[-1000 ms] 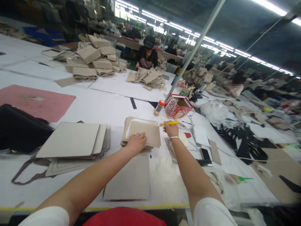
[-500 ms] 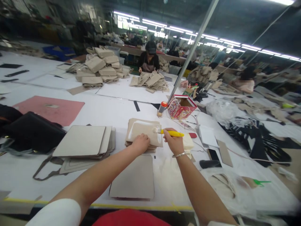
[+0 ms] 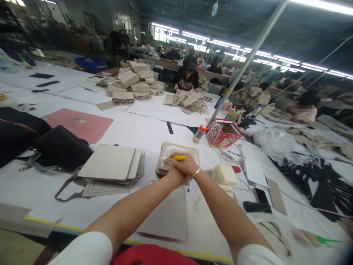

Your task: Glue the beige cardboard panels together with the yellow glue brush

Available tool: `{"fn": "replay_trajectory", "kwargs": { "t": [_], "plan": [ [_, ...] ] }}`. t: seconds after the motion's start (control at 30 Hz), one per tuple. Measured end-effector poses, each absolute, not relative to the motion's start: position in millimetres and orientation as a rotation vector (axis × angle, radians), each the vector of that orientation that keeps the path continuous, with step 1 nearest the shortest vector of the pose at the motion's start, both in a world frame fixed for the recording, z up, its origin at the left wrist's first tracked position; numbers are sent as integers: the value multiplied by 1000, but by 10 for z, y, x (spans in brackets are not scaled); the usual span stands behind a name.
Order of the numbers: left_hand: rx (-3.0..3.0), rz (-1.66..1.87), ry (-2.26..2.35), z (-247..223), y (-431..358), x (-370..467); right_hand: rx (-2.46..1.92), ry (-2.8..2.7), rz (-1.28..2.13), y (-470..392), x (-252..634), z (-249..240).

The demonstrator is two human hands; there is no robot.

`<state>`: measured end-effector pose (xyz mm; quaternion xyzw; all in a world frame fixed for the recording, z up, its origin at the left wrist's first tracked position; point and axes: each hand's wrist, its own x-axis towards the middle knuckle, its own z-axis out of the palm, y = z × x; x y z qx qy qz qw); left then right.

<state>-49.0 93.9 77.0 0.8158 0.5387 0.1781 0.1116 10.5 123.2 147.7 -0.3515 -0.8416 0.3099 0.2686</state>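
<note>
A stack of beige pieces (image 3: 162, 162) lies in front of me, its top one edged with wet, whitish glue. My right hand (image 3: 186, 163) grips a yellow-handled brush (image 3: 178, 158) over the stack, the bristles toward its left side. Beneath it, my left hand (image 3: 176, 176) rests at the stack's near edge, its fingers mostly covered by the right hand. Nearer to me lies a flat grey-beige panel (image 3: 168, 217), partly under my left forearm. Left of the stack is a pile of larger beige panels (image 3: 107, 162).
A cream block (image 3: 224, 174), a phone (image 3: 260, 195) and a red patterned box (image 3: 223, 134) are on the right. An orange-lidded bottle (image 3: 199, 134) stands behind the stack. Black bags (image 3: 63, 147) and a pink sheet (image 3: 79, 123) lie left. A person (image 3: 187, 75) sits across the table.
My right hand has carried the brush from the stack's right side to its left, crossing over my left hand. The view has shifted, so the scene sits further right.
</note>
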Motion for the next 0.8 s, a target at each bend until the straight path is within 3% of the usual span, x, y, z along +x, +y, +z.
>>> {"fn": "replay_trajectory", "kwargs": {
  "t": [0.23, 0.37, 0.5, 0.63, 0.7, 0.8],
  "plan": [
    [2641, 98, 1462, 1008, 880, -680, -1167, -1308, 842, 1158, 965, 1725],
    [2795, -56, 1396, 1226, 898, -790, -1185, -1070, 730, 931, 1506, 1722],
    [2871, 471, 1652, 1660, 872, -997, -1236, -1023, 672, 645, 1646, 1588],
    [2244, 1372, 1926, 2022, 739, -1195, -1194, -1136, 704, 515, 1399, 1429],
    [1777, 1645, 1761, 2030, 634, -1196, -1184, -1218, 703, 506, 1214, 1365],
    [1229, 1758, 1377, 1840, 458, -1070, -1260, -1285, 659, 507, 1001, 1288]
  ]
}}
